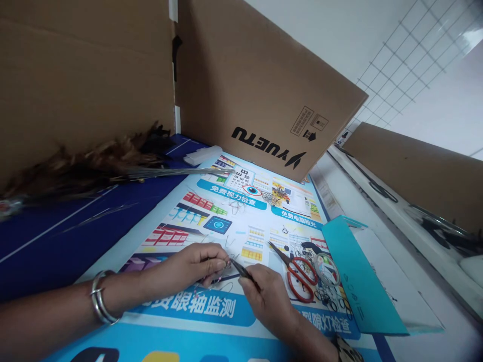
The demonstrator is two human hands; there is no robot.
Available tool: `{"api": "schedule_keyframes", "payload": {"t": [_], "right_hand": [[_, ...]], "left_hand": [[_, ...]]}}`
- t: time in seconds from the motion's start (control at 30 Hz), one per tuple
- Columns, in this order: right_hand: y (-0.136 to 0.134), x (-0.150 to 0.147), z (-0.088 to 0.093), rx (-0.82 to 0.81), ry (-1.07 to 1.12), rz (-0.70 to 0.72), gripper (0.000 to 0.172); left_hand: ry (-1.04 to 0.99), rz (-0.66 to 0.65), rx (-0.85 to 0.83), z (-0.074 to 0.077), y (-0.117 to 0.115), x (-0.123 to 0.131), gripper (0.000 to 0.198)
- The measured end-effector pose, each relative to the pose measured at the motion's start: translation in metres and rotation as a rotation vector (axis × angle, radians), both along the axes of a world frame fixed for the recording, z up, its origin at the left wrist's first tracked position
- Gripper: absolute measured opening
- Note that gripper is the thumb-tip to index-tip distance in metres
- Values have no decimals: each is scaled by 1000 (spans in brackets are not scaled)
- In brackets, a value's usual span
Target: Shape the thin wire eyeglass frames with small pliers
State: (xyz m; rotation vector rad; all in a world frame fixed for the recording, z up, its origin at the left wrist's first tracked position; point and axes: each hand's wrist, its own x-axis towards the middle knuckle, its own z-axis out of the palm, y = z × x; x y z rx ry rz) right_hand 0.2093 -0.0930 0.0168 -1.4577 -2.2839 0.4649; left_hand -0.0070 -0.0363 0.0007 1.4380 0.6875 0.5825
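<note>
My left hand (206, 262) is closed in a pinch, with a small piece of thin wire with pink bits (216, 278) at its fingertips. Its exact form is too small to make out. My right hand (266, 294) is wrapped round dark pliers (241, 269), whose narrow jaws reach the left fingertips. Most of the pliers' handles are hidden in the palm. To the right of my right hand lie red-handled scissors (302, 279), blades pointing up and left. Beside them is a tangle of wire loops (332, 294).
Cardboard panels (241, 75) stand behind the printed poster (151, 332) on the table. Brown feathers (83, 166) and a bundle of long wires (181, 172) lie at left. A teal folder (362, 286) lies at right, a white flat piece (203, 155) at the back.
</note>
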Motion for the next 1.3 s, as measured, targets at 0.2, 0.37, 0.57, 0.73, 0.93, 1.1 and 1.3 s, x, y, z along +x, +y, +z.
{"api": "schedule_keyframes", "payload": {"t": [0.2,0.37,0.57,0.73,0.93,1.1,1.3], "right_hand": [[-2,-2,2,-26,32,-41,20],[-2,-2,0,-23,15,-40,20],[-3,-2,-1,-17,24,-36,22],[-4,-2,-1,-7,28,-35,21],[-2,-2,-2,10,43,-27,20],[-1,-1,-3,30,36,-26,20],[0,1,-7,155,-29,-50,20]], "left_hand": [[-103,-56,-127,-4,2,1,27],[-180,-55,-224,-12,3,2,27],[-209,-36,-307,-9,0,3,20],[-245,-26,-362,-6,-2,3,17],[-333,-31,-443,0,-7,3,13],[-359,3,-461,-1,-7,3,13],[-348,-24,-469,2,-9,2,11]]}}
